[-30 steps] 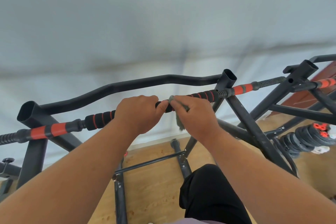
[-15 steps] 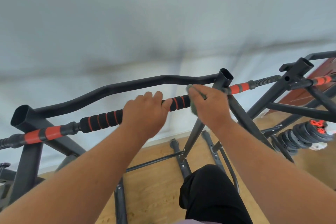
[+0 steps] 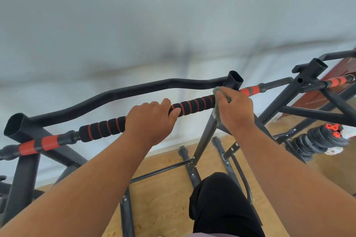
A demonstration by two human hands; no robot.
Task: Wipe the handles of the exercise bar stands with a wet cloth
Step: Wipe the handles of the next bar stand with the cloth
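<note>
Cloth (image 3: 217,110), seemingly gripped by right hand (image 3: 236,109) at foam handle's (image 3: 192,105) end; left hand (image 3: 152,121) grips mid-handle.

A pale blurred wall (image 3: 173,15) meets a light wooden floor (image 3: 165,204), with stacked dumbbell plates (image 3: 319,138) at right.

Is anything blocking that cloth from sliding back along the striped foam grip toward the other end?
Yes. The left hand grips the foam handle midway, right in the cloth's path. The right hand holds the cloth at the handle's right end; only the short stretch between the hands is free.
</note>
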